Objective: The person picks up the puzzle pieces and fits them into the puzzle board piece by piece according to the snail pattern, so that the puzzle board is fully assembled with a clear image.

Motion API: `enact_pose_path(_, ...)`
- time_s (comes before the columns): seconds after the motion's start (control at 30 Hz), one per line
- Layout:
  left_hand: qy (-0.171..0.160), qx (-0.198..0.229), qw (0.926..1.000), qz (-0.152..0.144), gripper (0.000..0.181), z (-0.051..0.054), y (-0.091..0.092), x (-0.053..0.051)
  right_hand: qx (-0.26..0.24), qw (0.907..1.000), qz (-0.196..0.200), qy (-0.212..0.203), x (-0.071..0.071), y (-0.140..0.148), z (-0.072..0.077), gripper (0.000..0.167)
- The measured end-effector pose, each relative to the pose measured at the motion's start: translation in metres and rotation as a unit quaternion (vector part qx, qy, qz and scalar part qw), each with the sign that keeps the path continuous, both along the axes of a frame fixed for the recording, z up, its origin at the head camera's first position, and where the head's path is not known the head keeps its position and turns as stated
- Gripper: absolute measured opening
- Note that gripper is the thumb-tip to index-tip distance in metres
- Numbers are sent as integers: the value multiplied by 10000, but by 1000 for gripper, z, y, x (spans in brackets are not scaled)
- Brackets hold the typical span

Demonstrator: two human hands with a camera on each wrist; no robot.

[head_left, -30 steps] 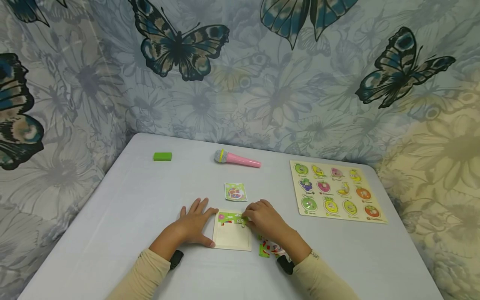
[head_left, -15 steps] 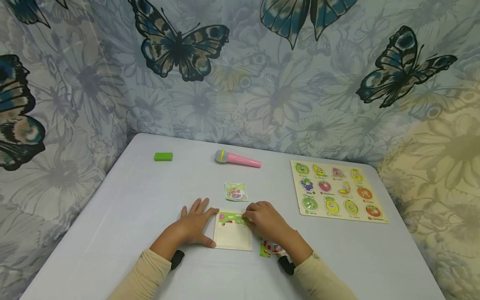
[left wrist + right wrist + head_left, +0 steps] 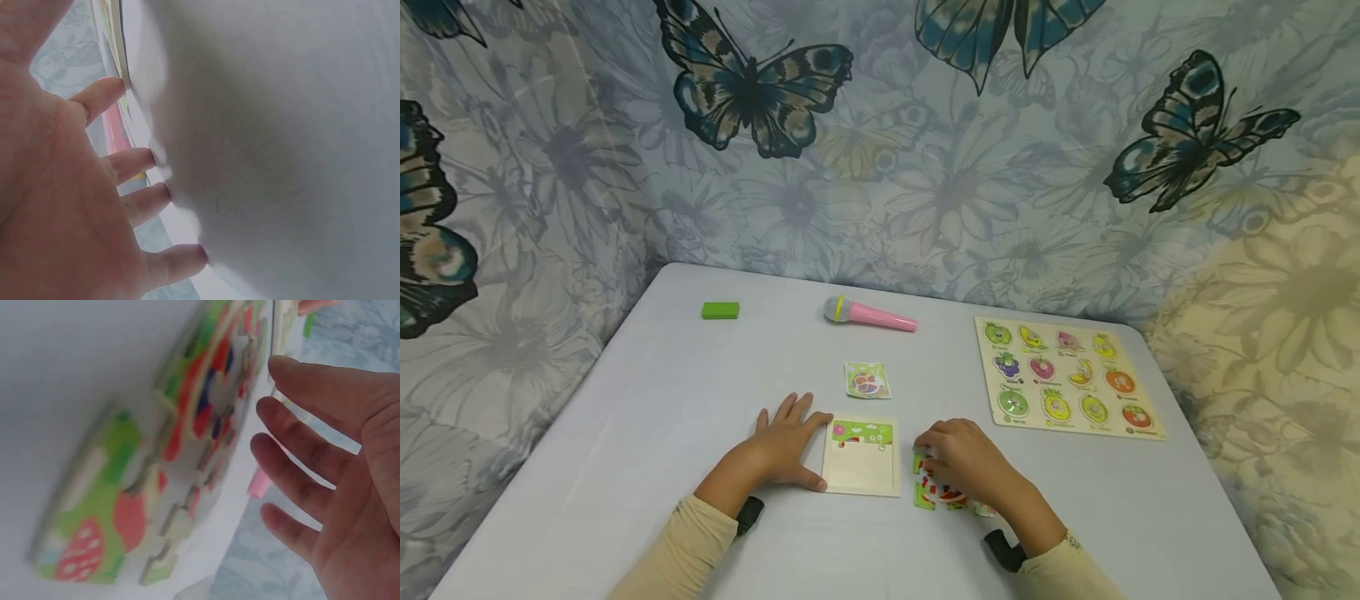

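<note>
The empty, loose-fingered right hand (image 3: 966, 458) has left the square cream wooden tray (image 3: 859, 477), green top row (image 3: 867, 432) laid, for multicoloured puzzle pieces (image 3: 924, 497); the spread left hand (image 3: 782, 451) touches the tray.

The puzzle tray (image 3: 859, 477) and jigsaw pieces (image 3: 94, 531) appear wooden, the toy microphone (image 3: 883, 317) smooth plastic, the bench (image 3: 625, 442) smooth and matt.

Narrow free gap between puzzle board (image 3: 859, 473) and loose pieces (image 3: 924, 498)
</note>
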State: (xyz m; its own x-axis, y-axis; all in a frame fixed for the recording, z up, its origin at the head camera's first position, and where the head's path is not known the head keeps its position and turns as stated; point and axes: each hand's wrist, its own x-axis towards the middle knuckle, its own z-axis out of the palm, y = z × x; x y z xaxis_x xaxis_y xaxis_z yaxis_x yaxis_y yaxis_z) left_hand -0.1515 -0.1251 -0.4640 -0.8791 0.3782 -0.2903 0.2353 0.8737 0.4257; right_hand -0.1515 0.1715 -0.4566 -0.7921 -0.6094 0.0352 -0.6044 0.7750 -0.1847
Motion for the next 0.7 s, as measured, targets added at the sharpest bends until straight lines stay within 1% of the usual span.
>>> enact_pose_path(0.2, -14, -19, 10000, -49, 95, 1, -1, 0, -22, 10000, -7, -18, 6, 6, -5, 21)
enact_pose_path(0.4, 3, 52, 10000, -30, 94, 3, -2, 0, -9, 10000, -20, -3, 7, 5, -5, 19)
enact_pose_path(0.6, -24, 69, 10000, 1, 94, 0, -2, 0, 27, 10000, -8, -32, 6, 4, -4, 19)
enact_pose_path(0.7, -33, 29, 10000, -1, 95, -1, -1, -1, 126, 9999, 11, 52, 6, 4, -2, 21)
